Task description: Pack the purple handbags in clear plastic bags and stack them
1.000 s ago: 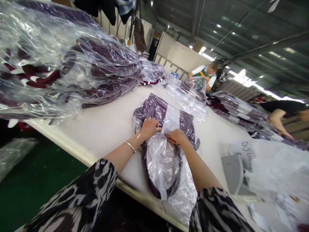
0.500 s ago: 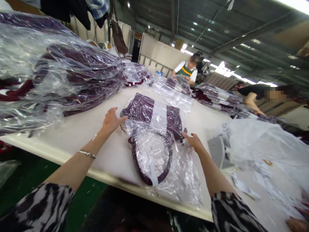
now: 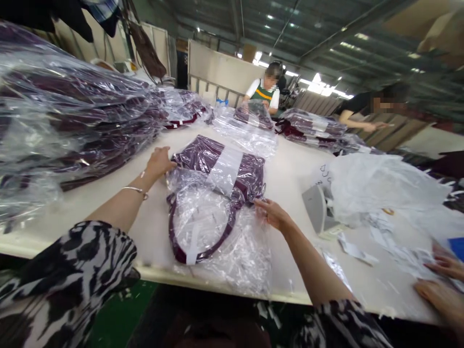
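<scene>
A dark purple handbag (image 3: 250,170) lies in a clear plastic bag on the white table (image 3: 290,169), its looped handle toward the near edge. A white band wraps its middle and a white strip its handle. My left hand (image 3: 159,162) is at the bag's upper left corner, fingers bent and slightly apart, touching or very near the plastic. On the right side, my right hand (image 3: 271,212) has its fingertips on the plastic near the handle's base, with thumb and fingers closed on its edge.
Plastic-wrapped purple bags (image 3: 108,111) are heaped at the left; more (image 3: 315,125) lie farther back. White plastic sheeting (image 3: 384,188) and a grey-white holder (image 3: 315,208) are at the right. Two people work beyond the table. Another person's hands (image 3: 442,290) show at the right edge.
The view has shifted right. The wrapped handbag has turned slightly, its handle swinging left. My right hand has closed on the plastic. Another person's hands have come further into view at right.
</scene>
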Demonstrator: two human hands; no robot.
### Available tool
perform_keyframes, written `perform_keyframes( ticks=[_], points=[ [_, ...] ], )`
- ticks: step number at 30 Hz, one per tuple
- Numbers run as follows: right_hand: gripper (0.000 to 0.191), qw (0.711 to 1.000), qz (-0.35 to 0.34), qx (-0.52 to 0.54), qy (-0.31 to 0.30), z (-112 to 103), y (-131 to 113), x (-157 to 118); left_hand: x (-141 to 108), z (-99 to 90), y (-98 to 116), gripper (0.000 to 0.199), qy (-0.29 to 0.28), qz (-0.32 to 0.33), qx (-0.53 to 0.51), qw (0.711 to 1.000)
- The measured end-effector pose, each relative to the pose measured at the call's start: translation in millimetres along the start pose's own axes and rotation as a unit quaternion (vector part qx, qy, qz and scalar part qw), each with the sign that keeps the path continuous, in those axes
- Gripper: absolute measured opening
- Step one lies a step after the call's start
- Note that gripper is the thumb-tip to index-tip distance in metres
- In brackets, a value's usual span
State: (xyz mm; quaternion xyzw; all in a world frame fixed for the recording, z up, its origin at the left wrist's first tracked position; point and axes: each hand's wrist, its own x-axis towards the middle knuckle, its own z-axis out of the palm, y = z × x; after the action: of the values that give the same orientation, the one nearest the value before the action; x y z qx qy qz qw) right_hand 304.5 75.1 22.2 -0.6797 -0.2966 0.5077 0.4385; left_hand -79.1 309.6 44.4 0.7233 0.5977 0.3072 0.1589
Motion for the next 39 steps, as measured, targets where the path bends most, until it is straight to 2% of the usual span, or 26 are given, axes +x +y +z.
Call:
perform_keyframes(
  ticks=[2,3,5,7,8,10,12,13,15,17,19,20,22,23,25,27,31,35,39],
  points=[
    [0.045,0.997,0.041,0.032,-0.054,-6,16,-37,-20,-2.0,35,0.05,0.01,0.12,0.002,0.993],
    [0.047,0.995,0.059,0.039,-0.076,-8,25,-56,-37,2.3,55,0.044,-0.016,0.212,-0.005,0.977],
    [0.048,0.992,0.072,0.026,-0.096,-12,43,-91,-81,21.4,94,0.03,-0.077,0.308,-0.021,0.948],
    [0.049,0.996,0.045,-0.012,-0.07,-13,54,-120,-129,48.0,122,0.024,-0.195,0.455,-0.047,0.867],
    [0.053,0.999,0.01,-0.039,-0.036,-12,55,-130,-150,60.7,130,0.018,-0.24,0.498,-0.05,0.832],
    [0.073,0.991,-0.085,-0.093,0.051,-7,45,-141,-179,78.1,137,0.009,-0.287,0.525,-0.038,0.8],
    [0.093,0.979,-0.156,-0.102,0.087,2,24,-140,-192,80.5,133,0.009,-0.304,0.499,-0.054,0.81],
    [0.094,0.98,-0.165,-0.08,0.076,9,10,-134,-194,76.2,130,0.01,-0.31,0.469,-0.081,0.823],
    [0.075,0.989,-0.148,0.011,0.024,22,-19,-114,-192,60.4,122,0.016,-0.339,0.379,-0.167,0.845],
    [0.045,0.988,-0.108,0.106,-0.031,37,-45,-85,-190,42.2,114,0.032,-0.381,0.252,-0.272,0.847],
    [0.027,0.98,-0.06,0.163,-0.095,51,-62,-53,-189,28.4,105,0.051,-0.395,0.094,-0.386,0.828],
    [0.025,0.976,-0.039,0.171,-0.132,58,-67,-38,-188,24.2,101,0.059,-0.385,0.017,-0.439,0.811],
    [0.031,0.969,-0.01,0.16,-0.189,72,-69,-11,-185,20.7,93,0.073,-0.347,-0.103,-0.513,0.779],
    [0.033,0.969,-0.004,0.145,-0.198,79,-67,0,-183,20.9,90,0.078,-0.33,-0.134,-0.528,0.771],
    [0.031,0.977,0.0,0.107,-0.184,91,-59,16,-174,24.1,86,0.085,-0.31,-0.146,-0.528,0.777],
    [0.028,0.985,-0.002,0.078,-0.155,97,-50,25,-161,30.3,88,0.09,-0.293,-0.146,-0.508,0.797],
    [0.029,0.993,-0.027,0.039,-0.103,94,-39,26,-132,47.8,98,0.094,-0.25,-0.182,-0.465,0.829],
    [0.029,0.996,-0.064,-0.004,-0.07,78,-37,15,-110,59.5,106,0.057,-0.244,-0.174,-0.456,0.838],
    [0.031,0.994,-0.074,-0.042,-0.063,68,-41,6,-99,65.0,110,0.025,-0.306,-0.133,-0.42,0.844]
  ],
)
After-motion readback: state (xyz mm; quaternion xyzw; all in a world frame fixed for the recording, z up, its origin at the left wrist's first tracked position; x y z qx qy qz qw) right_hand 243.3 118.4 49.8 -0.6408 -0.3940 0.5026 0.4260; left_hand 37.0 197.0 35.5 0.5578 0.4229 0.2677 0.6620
